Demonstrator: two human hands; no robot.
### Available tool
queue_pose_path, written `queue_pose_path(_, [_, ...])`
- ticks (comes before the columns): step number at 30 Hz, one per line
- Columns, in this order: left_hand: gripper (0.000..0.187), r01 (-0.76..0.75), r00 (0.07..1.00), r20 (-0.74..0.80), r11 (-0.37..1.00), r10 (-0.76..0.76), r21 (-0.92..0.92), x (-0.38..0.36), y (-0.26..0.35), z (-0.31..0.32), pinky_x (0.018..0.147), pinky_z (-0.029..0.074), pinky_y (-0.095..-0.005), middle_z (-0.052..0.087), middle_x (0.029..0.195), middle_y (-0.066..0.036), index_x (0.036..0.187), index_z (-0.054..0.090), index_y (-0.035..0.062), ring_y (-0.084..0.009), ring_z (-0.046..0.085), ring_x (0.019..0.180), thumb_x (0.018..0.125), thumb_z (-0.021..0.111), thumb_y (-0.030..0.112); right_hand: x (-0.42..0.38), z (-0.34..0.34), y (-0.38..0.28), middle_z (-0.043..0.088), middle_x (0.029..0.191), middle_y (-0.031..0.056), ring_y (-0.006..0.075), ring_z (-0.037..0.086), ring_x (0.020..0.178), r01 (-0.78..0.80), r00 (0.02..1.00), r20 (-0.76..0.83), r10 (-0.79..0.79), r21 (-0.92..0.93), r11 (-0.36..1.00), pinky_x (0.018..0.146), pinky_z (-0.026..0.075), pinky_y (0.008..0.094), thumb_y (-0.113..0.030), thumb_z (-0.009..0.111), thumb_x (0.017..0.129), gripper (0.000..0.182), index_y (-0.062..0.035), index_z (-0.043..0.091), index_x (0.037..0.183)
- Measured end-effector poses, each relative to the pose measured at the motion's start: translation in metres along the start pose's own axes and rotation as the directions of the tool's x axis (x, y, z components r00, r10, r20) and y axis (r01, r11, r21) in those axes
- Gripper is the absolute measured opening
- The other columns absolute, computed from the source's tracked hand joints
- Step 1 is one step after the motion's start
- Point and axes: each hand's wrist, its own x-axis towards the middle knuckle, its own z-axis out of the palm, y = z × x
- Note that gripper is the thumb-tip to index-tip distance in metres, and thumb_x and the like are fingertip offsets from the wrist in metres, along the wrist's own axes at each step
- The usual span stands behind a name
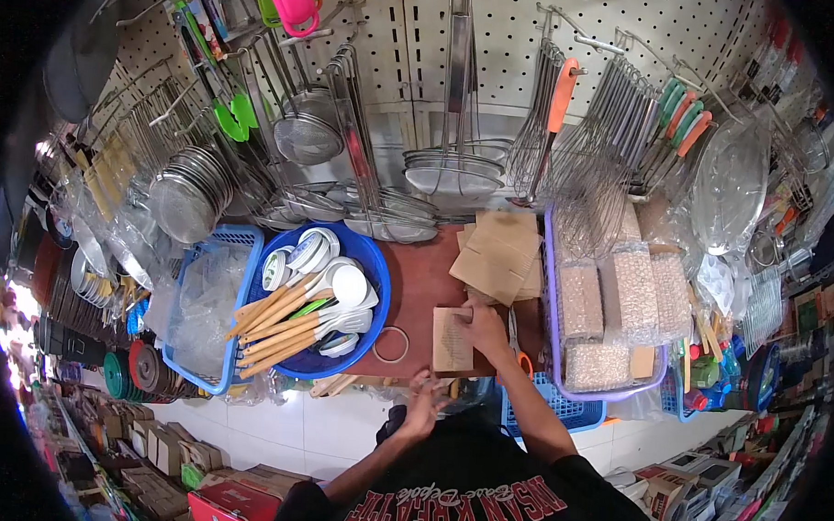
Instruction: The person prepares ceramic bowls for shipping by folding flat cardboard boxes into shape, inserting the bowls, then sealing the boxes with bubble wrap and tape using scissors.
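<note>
My right hand (484,331) grips the upper right edge of a small brown cardboard piece (451,354) on the red-brown tabletop (416,277). Below the table's front edge, close to my body, is my left hand (422,406). Its fingers are loosely bent and apart, with nothing plainly in them. Scissors (524,362) with orange handles lie right of my right forearm, partly covered. Left of the cardboard rests a thin ring (404,356), perhaps a tape roll. A stack of flat cardboard pieces (496,259) sits behind my right hand.
A blue basin (379,287) holds white-headed utensils (295,319) with wooden handles. Beside it stands a light blue basket (243,245) of clear plastic. A purple basket (555,302) holds bubble-wrapped packs (631,291). Strainers (452,173) and whisks (585,174) hang from the pegboard (507,39).
</note>
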Motion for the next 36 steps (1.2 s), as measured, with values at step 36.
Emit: queue_pose_path(36, [0.068,-0.081,0.997,0.021,0.887,0.080,0.455,-0.063,0.051,0.029,0.099,0.046,-0.0334,0.059,0.128,-0.014,0.140,0.042,-0.0006,-0.0208,0.056,0.118,0.092,0.070,0.039,-0.090,-0.084,-0.024,0.047,0.139,0.0113,0.0217,0.045,0.129,-0.294,0.800,0.568,-0.196,0.655,0.696,0.107,0.037,0.0331,-0.021,0.071,0.090,0.069,-0.0130,0.038,0.150])
